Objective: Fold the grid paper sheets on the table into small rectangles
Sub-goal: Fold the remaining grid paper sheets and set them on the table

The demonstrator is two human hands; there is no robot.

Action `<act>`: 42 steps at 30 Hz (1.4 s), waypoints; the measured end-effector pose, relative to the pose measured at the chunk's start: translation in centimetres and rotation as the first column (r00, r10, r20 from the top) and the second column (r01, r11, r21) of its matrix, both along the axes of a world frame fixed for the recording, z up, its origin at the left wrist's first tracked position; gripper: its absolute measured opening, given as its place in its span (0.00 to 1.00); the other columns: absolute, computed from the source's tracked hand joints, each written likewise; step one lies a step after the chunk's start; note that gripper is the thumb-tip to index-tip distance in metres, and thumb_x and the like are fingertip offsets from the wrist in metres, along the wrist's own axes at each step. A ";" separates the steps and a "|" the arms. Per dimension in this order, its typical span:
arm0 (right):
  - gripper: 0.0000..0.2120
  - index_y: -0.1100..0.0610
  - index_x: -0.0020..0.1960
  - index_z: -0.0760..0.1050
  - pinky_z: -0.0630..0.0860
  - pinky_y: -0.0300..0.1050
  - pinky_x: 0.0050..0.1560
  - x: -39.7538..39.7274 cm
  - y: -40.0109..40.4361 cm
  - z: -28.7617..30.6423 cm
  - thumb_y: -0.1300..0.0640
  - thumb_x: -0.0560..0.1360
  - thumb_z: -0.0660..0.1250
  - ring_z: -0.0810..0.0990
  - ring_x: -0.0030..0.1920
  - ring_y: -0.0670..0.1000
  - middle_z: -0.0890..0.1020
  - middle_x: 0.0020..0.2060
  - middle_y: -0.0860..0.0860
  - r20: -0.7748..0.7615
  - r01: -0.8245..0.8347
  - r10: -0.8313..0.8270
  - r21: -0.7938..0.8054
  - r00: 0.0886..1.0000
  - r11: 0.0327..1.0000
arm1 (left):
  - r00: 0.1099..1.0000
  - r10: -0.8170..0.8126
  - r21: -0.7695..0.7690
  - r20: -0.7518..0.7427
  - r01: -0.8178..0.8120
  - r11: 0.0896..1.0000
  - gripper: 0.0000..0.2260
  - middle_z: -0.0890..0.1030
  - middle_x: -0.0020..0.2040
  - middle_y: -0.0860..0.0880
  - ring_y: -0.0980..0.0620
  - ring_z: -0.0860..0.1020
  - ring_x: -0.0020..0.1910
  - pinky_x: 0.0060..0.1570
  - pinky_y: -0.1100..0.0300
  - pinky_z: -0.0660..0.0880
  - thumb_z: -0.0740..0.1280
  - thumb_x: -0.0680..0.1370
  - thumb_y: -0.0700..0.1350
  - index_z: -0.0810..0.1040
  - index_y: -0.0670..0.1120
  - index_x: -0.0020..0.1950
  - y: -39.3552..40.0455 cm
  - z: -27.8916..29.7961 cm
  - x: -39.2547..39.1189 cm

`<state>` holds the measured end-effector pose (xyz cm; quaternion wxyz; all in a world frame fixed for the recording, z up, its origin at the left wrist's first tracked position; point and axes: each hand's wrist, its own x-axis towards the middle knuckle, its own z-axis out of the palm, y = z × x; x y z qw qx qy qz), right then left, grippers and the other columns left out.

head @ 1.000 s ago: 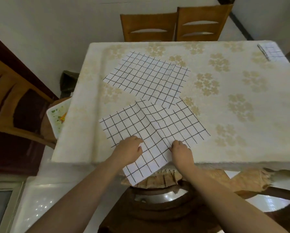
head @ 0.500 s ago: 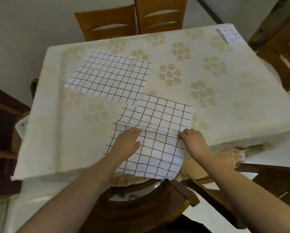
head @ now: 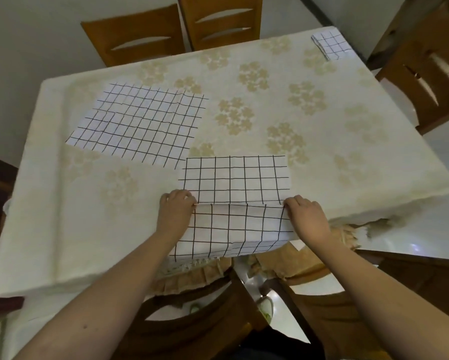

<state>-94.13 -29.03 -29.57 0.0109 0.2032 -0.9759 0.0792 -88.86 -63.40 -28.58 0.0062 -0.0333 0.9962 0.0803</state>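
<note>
Sheet in work: the white black-gridded paper sheet (head: 233,178) lies at the near edge of the desk (head: 348,141) with its cream flowered cloth, its near half lifted.
Left hand (head: 175,214): I pinch the raised near edge at its left corner, fingers curled.
Right hand (head: 305,216): I pinch the right corner likewise, wrist low.
Doing it well: I should carry both corners level to the far edge, match grid lines, then press the crease.
Other sheets: a flat grid sheet (head: 137,123) far left; a small folded grid rectangle (head: 331,45) at the far right corner.
</note>
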 end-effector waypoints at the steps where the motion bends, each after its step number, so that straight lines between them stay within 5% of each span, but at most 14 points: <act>1: 0.05 0.58 0.48 0.77 0.69 0.48 0.35 -0.2 0.0 0.1 0.64 0.73 0.71 0.79 0.34 0.59 0.80 0.39 0.54 -0.001 -0.003 0.003 -0.016 1.000 1.000 | 1.000 0.004 0.008 -0.012 -0.004 1.000 0.04 0.83 0.50 0.47 0.42 0.78 0.53 0.55 0.45 0.68 0.73 0.72 0.39 0.84 0.46 0.45 -0.2 0.2 -0.1; 10: 0.08 0.60 0.47 0.78 0.70 0.47 0.33 -4.4 -3.6 5.9 0.57 0.79 0.62 0.78 0.33 0.60 0.81 0.37 0.56 -0.153 -0.020 -0.014 -0.218 0.988 0.976 | 0.980 0.050 -0.069 -0.192 -0.064 0.996 0.05 0.83 0.40 0.50 0.45 0.79 0.42 0.46 0.51 0.68 0.68 0.77 0.47 0.82 0.48 0.46 -4.4 8.2 -2.8; 15: 0.10 0.59 0.48 0.78 0.63 0.43 0.34 -6.3 -6.7 11.4 0.55 0.81 0.61 0.79 0.38 0.60 0.81 0.41 0.56 -0.247 -0.019 -0.069 -0.338 0.967 0.941 | 0.927 0.130 -0.007 -0.352 -0.141 0.990 0.08 0.82 0.36 0.47 0.42 0.79 0.39 0.42 0.50 0.74 0.68 0.77 0.50 0.82 0.45 0.43 -7.1 15.1 -3.6; 18: 0.10 0.57 0.49 0.78 0.69 0.46 0.35 -6.3 -8.1 13.7 0.52 0.80 0.61 0.79 0.42 0.57 0.81 0.43 0.54 -0.282 -0.041 -0.080 -0.397 0.956 0.917 | 0.872 0.155 0.024 -0.464 -0.162 0.986 0.08 0.83 0.37 0.47 0.42 0.78 0.40 0.44 0.50 0.73 0.68 0.77 0.48 0.82 0.46 0.44 -8.3 17.4 -3.1; 24: 0.03 0.56 0.48 0.81 0.69 0.43 0.31 -2.3 -9.2 13.0 0.57 0.75 0.70 0.80 0.38 0.57 0.82 0.39 0.52 -0.366 -0.201 0.094 -0.267 0.926 0.942 | 0.862 0.195 0.112 -0.468 -0.161 0.981 0.07 0.85 0.48 0.49 0.43 0.80 0.50 0.52 0.47 0.74 0.69 0.75 0.42 0.84 0.48 0.50 -12.0 14.7 0.6; 29: 0.08 0.55 0.49 0.81 0.75 0.45 0.33 2.6 -9.3 8.6 0.62 0.71 0.74 0.81 0.40 0.55 0.83 0.42 0.51 -0.254 -0.351 0.304 -0.165 0.918 0.922 | 0.850 0.342 0.276 -0.402 -0.243 0.930 0.08 0.79 0.58 0.47 0.43 0.73 0.58 0.56 0.49 0.71 0.72 0.74 0.39 0.85 0.50 0.48 -12.3 10.4 4.6; 33: 0.13 0.54 0.47 0.81 0.78 0.47 0.33 5.9 -9.9 5.0 0.66 0.64 0.74 0.81 0.40 0.54 0.82 0.43 0.51 -0.076 -0.361 0.354 -0.110 0.932 0.926 | 0.863 0.464 0.446 -0.200 -0.341 0.828 0.09 0.72 0.65 0.45 0.45 0.69 0.60 0.60 0.58 0.65 0.70 0.74 0.36 0.86 0.48 0.47 -12.2 6.4 7.7; 36: 0.16 0.51 0.49 0.80 0.77 0.45 0.36 7.5 -10.1 2.6 0.63 0.64 0.74 0.81 0.43 0.53 0.82 0.45 0.49 0.105 -0.317 0.317 -0.020 0.943 0.948 | 0.859 0.512 0.545 0.021 -0.439 0.714 0.09 0.76 0.61 0.42 0.45 0.75 0.55 0.52 0.57 0.71 0.67 0.76 0.35 0.85 0.47 0.48 -11.8 3.1 9.8; 39: 0.15 0.51 0.54 0.80 0.77 0.46 0.41 8.6 -10.5 1.4 0.63 0.69 0.71 0.81 0.49 0.54 0.82 0.51 0.49 0.215 -0.321 0.309 0.025 0.927 0.947 | 0.737 0.606 0.684 0.299 -0.609 0.402 0.13 0.83 0.50 0.42 0.47 0.78 0.40 0.40 0.57 0.73 0.62 0.78 0.35 0.83 0.50 0.48 -11.4 0.4 11.4; 42: 0.16 0.50 0.60 0.77 0.78 0.47 0.46 9.0 -10.9 1.1 0.62 0.75 0.63 0.78 0.57 0.53 0.78 0.60 0.48 0.296 -0.304 0.280 0.034 0.913 0.952 | 0.627 0.621 0.722 0.470 -0.678 0.138 0.12 0.82 0.48 0.43 0.49 0.78 0.43 0.52 0.52 0.77 0.59 0.81 0.36 0.81 0.43 0.56 -10.8 -0.7 12.2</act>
